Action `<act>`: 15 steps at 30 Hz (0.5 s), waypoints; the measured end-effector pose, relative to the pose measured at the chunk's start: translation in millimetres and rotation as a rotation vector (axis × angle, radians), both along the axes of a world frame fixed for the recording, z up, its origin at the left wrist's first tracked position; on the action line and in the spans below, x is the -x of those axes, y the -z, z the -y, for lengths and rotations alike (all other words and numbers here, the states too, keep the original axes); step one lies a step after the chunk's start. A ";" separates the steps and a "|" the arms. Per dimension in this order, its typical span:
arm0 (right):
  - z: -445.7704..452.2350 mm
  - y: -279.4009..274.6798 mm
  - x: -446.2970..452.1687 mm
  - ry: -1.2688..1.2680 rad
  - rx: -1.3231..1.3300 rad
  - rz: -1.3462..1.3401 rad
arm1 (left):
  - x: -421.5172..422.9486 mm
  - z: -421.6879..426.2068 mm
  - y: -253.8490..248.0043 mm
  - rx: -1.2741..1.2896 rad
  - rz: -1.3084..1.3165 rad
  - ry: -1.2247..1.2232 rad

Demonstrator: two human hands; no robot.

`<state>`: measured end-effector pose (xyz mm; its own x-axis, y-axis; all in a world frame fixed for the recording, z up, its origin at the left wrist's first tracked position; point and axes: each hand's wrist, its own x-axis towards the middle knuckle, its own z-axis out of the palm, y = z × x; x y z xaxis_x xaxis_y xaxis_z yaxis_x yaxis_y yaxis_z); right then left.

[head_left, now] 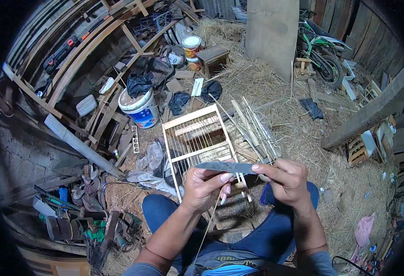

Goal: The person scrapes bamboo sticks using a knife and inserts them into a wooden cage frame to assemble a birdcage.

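A flat, dark grey knife blade (pixel 229 167) lies crosswise in front of me. Its right end is in my right hand (pixel 285 180), which is closed round it with the thumb along the flat. My left hand (pixel 206 186) is closed on a thin wooden strip (pixel 205 237) that runs down toward my lap. The blade's left part passes just above the left fingers; whether they touch it I cannot tell. Beyond both hands stands a wooden frame with thin bars, like a cage (pixel 190 120), partly covered by the blade and fingers.
Sticks and slats (pixel 252 126) lie right of the cage. A white bucket (pixel 140 110) with a black bag on top stands at left. Farther back are a small wooden stool (pixel 212 56), an upright board (pixel 273 37) and a green motorbike (pixel 321 53). A thick beam (pixel 370 108) slants at right.
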<state>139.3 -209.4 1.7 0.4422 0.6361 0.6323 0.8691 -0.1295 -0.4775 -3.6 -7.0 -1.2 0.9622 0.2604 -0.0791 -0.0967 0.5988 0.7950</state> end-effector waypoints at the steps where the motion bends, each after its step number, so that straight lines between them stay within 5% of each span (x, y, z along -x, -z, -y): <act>1: 0.1 0.2 0.5 0.000 0.000 0.000 | -0.5 -0.1 0.4 -0.001 -0.005 -0.002; 7: 0.3 5.3 -4.1 0.021 0.012 0.007 | -4.8 2.9 0.3 0.022 -0.056 -0.054; 9: 7.3 8.5 -11.3 0.207 0.084 -0.014 | -2.6 2.9 0.1 0.032 -0.061 -0.053; 15: 12.3 -6.8 0.1 0.087 -0.027 -0.004 | -2.8 3.0 -1.5 0.077 -0.065 -0.044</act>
